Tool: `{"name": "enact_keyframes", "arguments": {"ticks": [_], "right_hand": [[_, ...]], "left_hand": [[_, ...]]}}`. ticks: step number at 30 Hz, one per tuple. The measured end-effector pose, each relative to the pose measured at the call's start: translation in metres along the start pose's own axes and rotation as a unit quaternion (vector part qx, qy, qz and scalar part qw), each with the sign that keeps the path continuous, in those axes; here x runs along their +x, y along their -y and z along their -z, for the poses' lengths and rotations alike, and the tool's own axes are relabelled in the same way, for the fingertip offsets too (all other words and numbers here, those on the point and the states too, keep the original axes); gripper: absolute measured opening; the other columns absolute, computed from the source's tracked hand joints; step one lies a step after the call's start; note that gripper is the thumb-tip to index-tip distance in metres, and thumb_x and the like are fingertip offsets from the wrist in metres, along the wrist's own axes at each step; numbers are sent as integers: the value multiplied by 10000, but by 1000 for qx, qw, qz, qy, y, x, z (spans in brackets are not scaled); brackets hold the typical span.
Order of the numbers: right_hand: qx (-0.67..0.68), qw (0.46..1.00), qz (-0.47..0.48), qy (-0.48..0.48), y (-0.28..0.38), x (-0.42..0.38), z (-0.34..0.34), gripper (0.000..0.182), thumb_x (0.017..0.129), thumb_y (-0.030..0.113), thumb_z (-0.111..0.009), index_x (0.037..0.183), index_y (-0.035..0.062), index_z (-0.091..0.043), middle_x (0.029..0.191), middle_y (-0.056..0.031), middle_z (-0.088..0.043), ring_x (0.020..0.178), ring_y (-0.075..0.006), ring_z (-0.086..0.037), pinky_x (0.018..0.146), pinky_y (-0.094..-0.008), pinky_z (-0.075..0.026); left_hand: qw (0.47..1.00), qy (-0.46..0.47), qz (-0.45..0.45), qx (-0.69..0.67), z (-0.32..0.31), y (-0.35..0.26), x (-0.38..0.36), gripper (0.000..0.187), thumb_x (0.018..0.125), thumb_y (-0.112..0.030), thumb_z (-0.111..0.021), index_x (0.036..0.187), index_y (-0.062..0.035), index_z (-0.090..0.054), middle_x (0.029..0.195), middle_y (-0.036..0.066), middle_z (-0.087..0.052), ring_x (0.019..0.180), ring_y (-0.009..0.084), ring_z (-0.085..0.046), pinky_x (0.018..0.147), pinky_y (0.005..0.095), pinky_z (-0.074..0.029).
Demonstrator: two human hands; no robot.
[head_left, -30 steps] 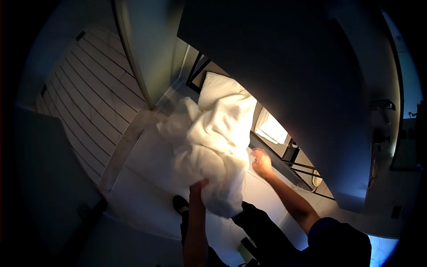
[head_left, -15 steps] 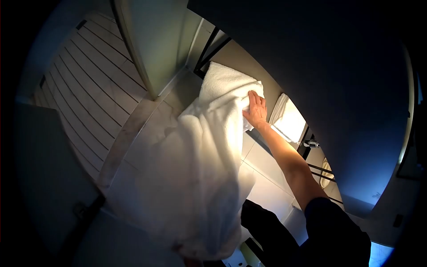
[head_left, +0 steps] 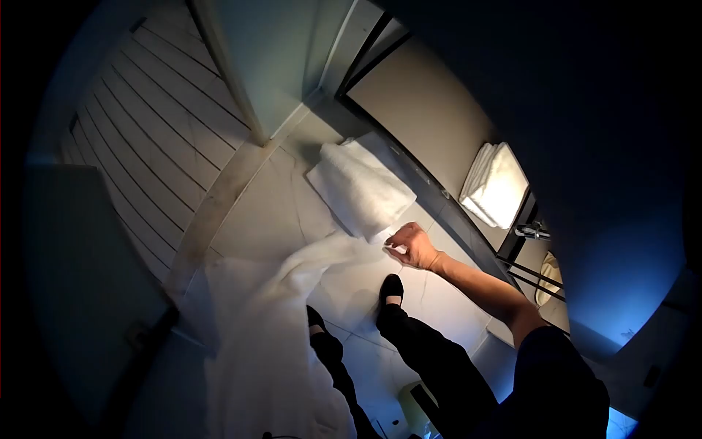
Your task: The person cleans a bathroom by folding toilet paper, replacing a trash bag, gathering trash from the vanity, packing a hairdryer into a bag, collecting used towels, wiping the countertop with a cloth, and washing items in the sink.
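Note:
A large white towel (head_left: 270, 329) stretches from the middle of the view down to the lower left, hanging in loose folds. Its upper end tapers to my right hand (head_left: 414, 246), whose fingers are pinched closed at the towel's edge. Just beyond the hand, over the tiled floor, is a bulky, folded-looking section of white towelling (head_left: 362, 186); where it meets the long part is partly hidden by the fingers. My left hand does not show.
Several folded white towels (head_left: 497, 184) lie on a shelf (head_left: 420, 99) at right, near a chrome fitting (head_left: 532, 231) and black rails. A dark panel (head_left: 585, 146) overhangs the right side. My shoes (head_left: 391, 287) stand on the tiles. A glass panel (head_left: 274, 58) borders the slatted floor (head_left: 161, 132).
My right hand has moved down and toward me, with the towel's edge. The towel has swung left and lower, uncovering floor and my shoes. The view has shifted slightly.

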State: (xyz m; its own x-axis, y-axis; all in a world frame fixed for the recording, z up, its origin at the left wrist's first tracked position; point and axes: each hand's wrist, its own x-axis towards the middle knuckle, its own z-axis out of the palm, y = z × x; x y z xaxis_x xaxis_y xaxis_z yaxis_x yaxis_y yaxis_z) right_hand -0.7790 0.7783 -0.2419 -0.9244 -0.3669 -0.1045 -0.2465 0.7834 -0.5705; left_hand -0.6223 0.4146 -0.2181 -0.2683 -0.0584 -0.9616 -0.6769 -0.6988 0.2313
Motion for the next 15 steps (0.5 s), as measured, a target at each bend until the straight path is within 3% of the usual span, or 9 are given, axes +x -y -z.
{"name": "enact_keyframes", "arguments": {"ticks": [1,2,3,6,7,8,12,14,15], "right_hand": [[32,990,-135,-41,-11,-1,-9,156,753,129,-652,890,56,-630,669,-72,-598,671,-223,-590,650,-320,-470],[84,927,-324,-167,-25,2,-22,176,748,164,-672,813,14,-607,643,-100,-592,573,-256,-571,606,-334,-475],[68,905,-370,-197,-49,8,-26,256,727,192,-711,839,-7,-595,712,-124,-615,620,-250,-584,606,-313,-471],[-50,920,-322,-216,-132,30,-64,710,600,282,-812,1167,0,-492,1088,-206,-574,1030,-331,-548,913,-379,-419],[-9,914,-383,-133,-149,46,-61,842,590,328,-822,1259,-3,-432,1187,-196,-542,1077,-327,-532,935,-365,-401],[224,905,-362,-23,-178,57,-64,901,570,380,-831,1268,-19,-424,1241,-178,-519,1120,-306,-512,944,-352,-396],[298,856,-407,-111,-218,94,-86,811,520,360,-838,1181,2,-536,1181,-152,-563,1088,-270,-520,927,-330,-409],[204,857,-473,4,-172,106,-59,836,514,297,-837,1213,-10,-494,1202,-146,-543,1039,-274,-544,900,-329,-434],[259,872,-416,2,-197,97,-69,833,487,234,-824,1207,-20,-490,1209,-165,-520,1054,-298,-534,906,-354,-435]], "left_hand": [[1000,-11,-2,-1,8,3,8,481,711,-120,-602,1159,5,-477,1105,131,-531,993,274,-540,851,372,-459],[1000,-18,-5,-1,17,6,17,482,713,-123,-601,1161,5,-475,1107,131,-529,994,273,-539,852,372,-458],[1000,-28,-7,-2,27,10,26,484,714,-125,-600,1163,4,-473,1109,131,-528,996,273,-538,853,372,-458],[998,-54,-10,-3,50,24,53,487,719,-133,-596,1170,3,-468,1117,131,-525,1000,273,-535,856,373,-455],[998,-62,-11,-7,57,30,63,489,721,-136,-594,1172,2,-466,1119,131,-523,1002,273,-534,857,373,-454],[998,-66,-13,-9,62,34,73,490,723,-139,-593,1174,2,-464,1121,132,-522,1003,272,-533,858,373,-453],[997,-72,-18,-9,80,51,110,495,729,-149,-588,1183,-1,-457,1131,132,-517,1009,272,-528,861,373,-450],[997,-77,-19,-6,84,53,115,498,732,-155,-585,1187,-2,-453,1135,132,-515,1012,271,-526,863,374,-448],[997,-79,-21,-3,82,52,115,499,734,-157,-584,1190,-2,-452,1138,132,-513,1014,271,-525,864,374,-448]]}}
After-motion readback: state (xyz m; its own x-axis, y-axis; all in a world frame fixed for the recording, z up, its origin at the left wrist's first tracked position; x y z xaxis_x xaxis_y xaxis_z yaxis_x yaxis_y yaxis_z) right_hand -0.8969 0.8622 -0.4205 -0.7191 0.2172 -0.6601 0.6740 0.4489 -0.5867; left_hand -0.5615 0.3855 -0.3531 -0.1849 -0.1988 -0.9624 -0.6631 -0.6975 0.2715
